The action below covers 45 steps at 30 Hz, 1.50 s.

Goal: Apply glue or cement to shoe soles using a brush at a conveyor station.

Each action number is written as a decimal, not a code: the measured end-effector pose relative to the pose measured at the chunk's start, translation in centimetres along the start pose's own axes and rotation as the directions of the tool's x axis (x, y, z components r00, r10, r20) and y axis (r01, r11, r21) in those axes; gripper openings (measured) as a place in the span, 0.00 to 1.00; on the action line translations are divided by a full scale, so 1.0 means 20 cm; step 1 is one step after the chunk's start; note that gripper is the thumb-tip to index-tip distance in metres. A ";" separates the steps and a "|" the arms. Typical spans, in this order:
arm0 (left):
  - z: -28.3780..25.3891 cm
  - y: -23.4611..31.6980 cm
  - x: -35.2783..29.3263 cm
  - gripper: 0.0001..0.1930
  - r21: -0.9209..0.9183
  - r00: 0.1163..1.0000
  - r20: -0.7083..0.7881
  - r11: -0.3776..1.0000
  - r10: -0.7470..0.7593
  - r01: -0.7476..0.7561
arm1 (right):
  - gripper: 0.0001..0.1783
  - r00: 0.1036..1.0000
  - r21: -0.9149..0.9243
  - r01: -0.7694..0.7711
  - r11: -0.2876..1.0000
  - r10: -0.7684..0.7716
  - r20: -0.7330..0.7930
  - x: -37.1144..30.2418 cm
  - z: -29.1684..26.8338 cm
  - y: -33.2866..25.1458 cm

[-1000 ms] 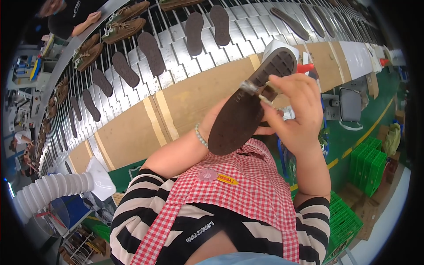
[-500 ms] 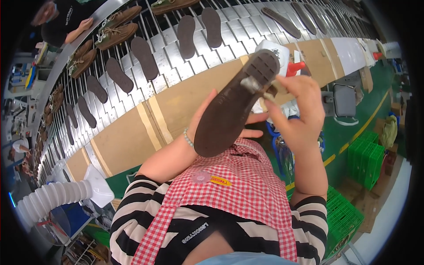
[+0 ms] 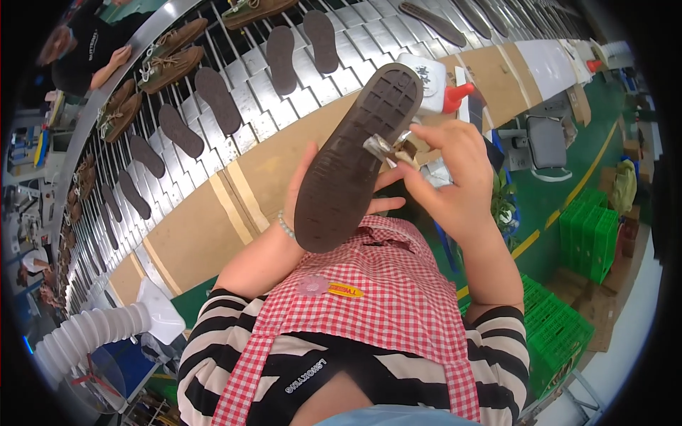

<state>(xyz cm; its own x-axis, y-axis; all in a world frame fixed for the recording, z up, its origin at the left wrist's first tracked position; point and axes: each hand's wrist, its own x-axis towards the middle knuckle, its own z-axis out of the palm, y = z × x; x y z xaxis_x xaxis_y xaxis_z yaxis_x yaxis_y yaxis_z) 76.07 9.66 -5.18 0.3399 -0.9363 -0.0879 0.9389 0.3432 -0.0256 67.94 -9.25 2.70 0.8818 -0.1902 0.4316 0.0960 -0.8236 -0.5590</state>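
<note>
Left hand (image 3: 323, 192) grips dark brown rubber shoe sole (image 3: 355, 160) tread-up; right hand (image 3: 447, 177) pinches small brush (image 3: 391, 148); strokes should stay light and even.

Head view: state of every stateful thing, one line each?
Shoe: sole up, held by left hand.
Right hand: pinching a small tool against the sole's edge.
Glue bottle: lying on the board, red tip on.
Loose soles: flat on the conveyor.
Finished shoes: upright in pairs.
</note>
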 end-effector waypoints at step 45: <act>-0.16 0.00 -0.09 0.41 0.049 0.979 0.166 0.993 -0.116 0.109 | 0.20 0.902 0.135 -0.341 0.930 0.364 -0.231 0.01 0.06 0.16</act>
<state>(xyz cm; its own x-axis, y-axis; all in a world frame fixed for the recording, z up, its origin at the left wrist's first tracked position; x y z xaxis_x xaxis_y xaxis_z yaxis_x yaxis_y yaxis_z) 75.30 11.57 -8.30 0.2330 -0.9690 0.0824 0.9719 0.2349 0.0138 68.92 -11.25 0.23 0.7240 -0.5948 0.3493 -0.1491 -0.6293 -0.7627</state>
